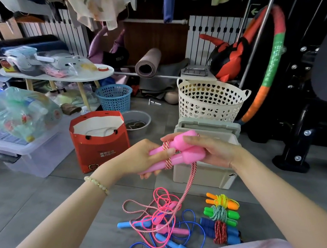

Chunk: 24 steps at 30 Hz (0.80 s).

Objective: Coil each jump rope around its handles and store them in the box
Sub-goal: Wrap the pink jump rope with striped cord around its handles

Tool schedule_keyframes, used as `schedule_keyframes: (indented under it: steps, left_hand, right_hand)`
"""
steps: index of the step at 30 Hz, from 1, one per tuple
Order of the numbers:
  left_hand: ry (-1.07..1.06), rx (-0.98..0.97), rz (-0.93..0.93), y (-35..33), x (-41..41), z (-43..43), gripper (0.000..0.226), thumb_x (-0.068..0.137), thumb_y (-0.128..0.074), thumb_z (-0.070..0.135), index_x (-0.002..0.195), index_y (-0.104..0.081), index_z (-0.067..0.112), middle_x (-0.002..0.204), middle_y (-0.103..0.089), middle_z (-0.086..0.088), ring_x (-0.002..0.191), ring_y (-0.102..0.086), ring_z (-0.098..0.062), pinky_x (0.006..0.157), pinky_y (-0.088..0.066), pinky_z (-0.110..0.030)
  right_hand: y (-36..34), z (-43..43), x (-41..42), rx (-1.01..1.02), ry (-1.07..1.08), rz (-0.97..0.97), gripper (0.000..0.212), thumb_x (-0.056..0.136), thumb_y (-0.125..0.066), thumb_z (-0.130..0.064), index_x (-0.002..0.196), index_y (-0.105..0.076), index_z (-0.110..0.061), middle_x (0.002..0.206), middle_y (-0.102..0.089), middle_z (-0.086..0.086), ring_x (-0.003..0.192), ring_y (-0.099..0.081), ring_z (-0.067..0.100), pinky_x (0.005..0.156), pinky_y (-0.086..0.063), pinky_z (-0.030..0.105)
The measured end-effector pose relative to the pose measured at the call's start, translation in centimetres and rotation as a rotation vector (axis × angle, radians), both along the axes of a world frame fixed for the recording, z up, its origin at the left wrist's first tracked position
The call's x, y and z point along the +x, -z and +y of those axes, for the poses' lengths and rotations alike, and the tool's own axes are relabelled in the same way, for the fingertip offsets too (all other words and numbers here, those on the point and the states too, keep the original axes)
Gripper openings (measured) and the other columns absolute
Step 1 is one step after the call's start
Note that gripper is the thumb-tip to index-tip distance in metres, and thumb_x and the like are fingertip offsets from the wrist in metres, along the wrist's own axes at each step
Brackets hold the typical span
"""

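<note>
1. My left hand [140, 158] is curled round the thin ends of the two pink handles [182, 142], which lie side by side, with my thumb pressed across the top one.
2. My right hand [214, 151] is closed on the fat ends of the same handles, with my thumb on top and my fingers wrapped underneath.
3. The red-and-white striped rope [190, 181] makes a few turns round both handles between my hands (only a few). The rest hangs down to the floor and loops across the pile there.
4. The grey box [202, 177] stands on the floor just beyond my hands, with a lid [209, 127] lying on top of it.
5. Below my hands, a loose pink jump rope [172, 231] and a loose blue jump rope [171, 244] lie tangled together on the tiles.
6. Just right of that tangle, near the box, three coiled ropes lie in a row: an orange-handled one [227, 203], a green-handled one [230, 214] and a dark blue one [207, 223] bound with red cord.
7. A red paper bag [100, 148] stands open to the left of the box, and a white perforated basket [210, 98] stands behind it.
</note>
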<state>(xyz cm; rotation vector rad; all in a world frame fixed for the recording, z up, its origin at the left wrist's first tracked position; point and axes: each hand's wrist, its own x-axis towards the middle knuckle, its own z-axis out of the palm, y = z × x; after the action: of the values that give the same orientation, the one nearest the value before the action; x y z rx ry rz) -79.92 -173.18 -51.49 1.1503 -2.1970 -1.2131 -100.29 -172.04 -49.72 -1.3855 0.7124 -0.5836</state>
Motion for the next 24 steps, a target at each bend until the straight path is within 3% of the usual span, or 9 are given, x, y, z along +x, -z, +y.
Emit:
schedule_keyframes:
  steps: [4,7,10,14,20,24]
  left_hand:
    - [-0.011,0.049,0.050,0.5,0.3,-0.3,0.061,0.080,-0.046,0.056,0.073,-0.063,-0.002,0.050,-0.059,-0.001,0.035,-0.048,-0.012,0.036,-0.039,-0.019]
    - [-0.048,0.077,0.090,0.9,0.5,-0.7,0.069,0.084,-0.047,0.059,0.080,-0.063,-0.007,0.052,-0.059,-0.002,0.036,-0.049,-0.012,0.036,-0.039,-0.018]
    - [-0.127,0.138,0.218,0.7,0.6,-1.1,0.060,0.081,-0.042,0.057,0.080,-0.063,0.002,0.053,-0.058,-0.001,0.035,-0.046,-0.009,0.036,-0.038,-0.018]
    - [-0.177,0.153,0.236,0.7,0.3,-1.1,0.055,0.086,-0.040,0.055,0.063,-0.057,0.009,0.047,-0.054,0.002,0.034,-0.043,-0.009,0.037,-0.037,-0.019]
    - [-0.288,0.122,0.245,0.0,-0.3,-1.7,0.055,0.094,-0.042,0.052,0.064,-0.059,0.009,0.050,-0.057,0.000,0.037,-0.046,-0.011,0.038,-0.039,-0.019]
    - [-0.333,0.021,0.262,0.0,-0.5,-2.2,0.041,0.093,-0.047,0.049,0.087,-0.058,0.011,0.056,-0.060,-0.004,0.037,-0.048,-0.014,0.037,-0.039,-0.020]
  right_hand:
    - [0.6,-0.4,0.3,-0.052,0.085,0.031,0.045,0.080,-0.060,-0.019,0.125,-0.054,-0.016,0.117,-0.064,0.005,0.105,-0.061,0.014,0.088,-0.049,0.022]
    - [1.8,-0.8,0.4,0.038,0.075,-0.081,0.053,0.074,-0.074,-0.031,0.119,-0.057,-0.012,0.105,-0.060,0.007,0.087,-0.052,0.012,0.069,-0.040,0.022]
    - [3.1,-1.2,1.0,0.127,0.121,-0.225,0.050,0.067,-0.081,-0.040,0.101,-0.057,-0.012,0.072,-0.049,-0.005,0.064,-0.036,0.006,0.057,-0.027,0.020]
    - [4.1,-1.0,2.9,-0.130,0.365,0.047,0.010,0.087,-0.060,-0.025,0.084,-0.054,-0.019,0.049,-0.036,-0.015,0.045,-0.031,0.001,0.046,-0.027,0.014]
    - [3.9,-1.9,3.9,-0.293,0.563,0.137,0.023,0.090,-0.057,-0.026,0.069,-0.053,-0.018,0.052,-0.031,-0.001,0.042,-0.029,0.005,0.043,-0.025,0.018]
    - [4.6,-2.7,4.1,-0.360,0.649,0.198,0.033,0.091,-0.056,-0.030,0.060,-0.049,-0.022,0.056,-0.034,-0.001,0.046,-0.029,0.005,0.051,-0.022,0.024]
